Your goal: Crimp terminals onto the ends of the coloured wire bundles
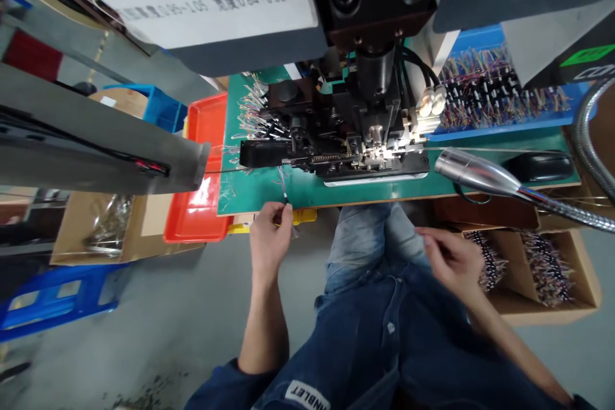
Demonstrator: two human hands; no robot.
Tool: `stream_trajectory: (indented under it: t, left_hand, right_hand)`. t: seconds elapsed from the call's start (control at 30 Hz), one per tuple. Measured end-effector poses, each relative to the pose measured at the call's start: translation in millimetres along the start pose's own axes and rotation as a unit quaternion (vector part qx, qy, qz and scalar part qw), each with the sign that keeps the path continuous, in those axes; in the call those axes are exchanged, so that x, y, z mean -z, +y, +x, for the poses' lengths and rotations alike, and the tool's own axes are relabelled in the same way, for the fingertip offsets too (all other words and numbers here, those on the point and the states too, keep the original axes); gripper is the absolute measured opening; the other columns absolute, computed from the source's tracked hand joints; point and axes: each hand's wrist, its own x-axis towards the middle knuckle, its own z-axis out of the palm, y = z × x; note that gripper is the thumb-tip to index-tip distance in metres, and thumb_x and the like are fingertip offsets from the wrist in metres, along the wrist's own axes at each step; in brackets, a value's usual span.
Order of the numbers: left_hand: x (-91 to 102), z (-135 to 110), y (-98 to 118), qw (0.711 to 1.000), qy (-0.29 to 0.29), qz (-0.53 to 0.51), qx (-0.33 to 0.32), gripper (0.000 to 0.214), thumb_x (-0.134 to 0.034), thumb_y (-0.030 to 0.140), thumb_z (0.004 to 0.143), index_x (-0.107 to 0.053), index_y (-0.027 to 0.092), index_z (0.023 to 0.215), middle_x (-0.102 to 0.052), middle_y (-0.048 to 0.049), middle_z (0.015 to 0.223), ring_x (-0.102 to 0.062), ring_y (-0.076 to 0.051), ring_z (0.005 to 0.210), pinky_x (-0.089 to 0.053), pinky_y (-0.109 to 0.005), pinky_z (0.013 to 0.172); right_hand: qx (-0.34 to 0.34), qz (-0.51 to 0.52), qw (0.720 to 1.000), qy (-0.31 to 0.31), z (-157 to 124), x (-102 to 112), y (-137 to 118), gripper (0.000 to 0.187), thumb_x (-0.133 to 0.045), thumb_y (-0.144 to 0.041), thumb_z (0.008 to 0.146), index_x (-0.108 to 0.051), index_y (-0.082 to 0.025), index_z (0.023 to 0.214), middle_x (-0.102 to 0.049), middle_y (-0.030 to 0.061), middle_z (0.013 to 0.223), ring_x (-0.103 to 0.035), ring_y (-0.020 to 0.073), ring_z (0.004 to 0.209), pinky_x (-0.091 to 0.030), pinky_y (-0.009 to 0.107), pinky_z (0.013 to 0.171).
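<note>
My left hand is closed in a pinch at the front edge of the green table. Between thumb and forefinger is a thin wire cable with a dark sleeve; its fine loose wires point up toward the machine. A crimping machine stands on the table in front of me, its work point brightly lit. Over my right thigh, beside a cardboard box, hovers my right hand. Its forefinger is stretched out and the thumb lies a little apart, with nothing visible in them.
Bundles of wire cables lie behind the machine at left. A blue tray holds more cables at back right. A red tray sits at left. A lamp on a flexible neck and a black mouse-like object are at right.
</note>
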Motion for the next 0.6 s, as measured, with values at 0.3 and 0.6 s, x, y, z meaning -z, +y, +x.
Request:
stream_trajectory:
  t: [0.3,0.6]
  left_hand:
    - [-35.2,-30,0,0.976,-0.085,-0.186,0.079,0.039,-0.081,0.057,0.099,-0.064,0.024,0.088,-0.058,0.0050,0.059,-0.053,-0.014,0.051,-0.047,-0.024,0.049]
    - [-56.9,-38,14,0.957,-0.098,-0.259,0.082,0.049,-0.084,0.065,0.097,-0.061,0.024,0.085,-0.050,0.0086,0.054,-0.041,-0.010,0.044,-0.036,-0.024,0.046]
  right_hand:
    - [-0.065,0.147,0.959,-0.234,30,-87,-27,0.031,-0.068,-0.043,0.113,-0.090,-0.023,0.122,-0.075,0.0011,0.070,-0.061,0.0175,0.055,-0.046,0.032,0.058]
    - [-0.096,0.209,0.917,-0.325,60,-138,-42,0.040,-0.080,-0.052,0.104,-0.084,-0.020,0.127,-0.077,0.0012,0.088,-0.060,0.0154,0.067,-0.043,0.028,0.065]
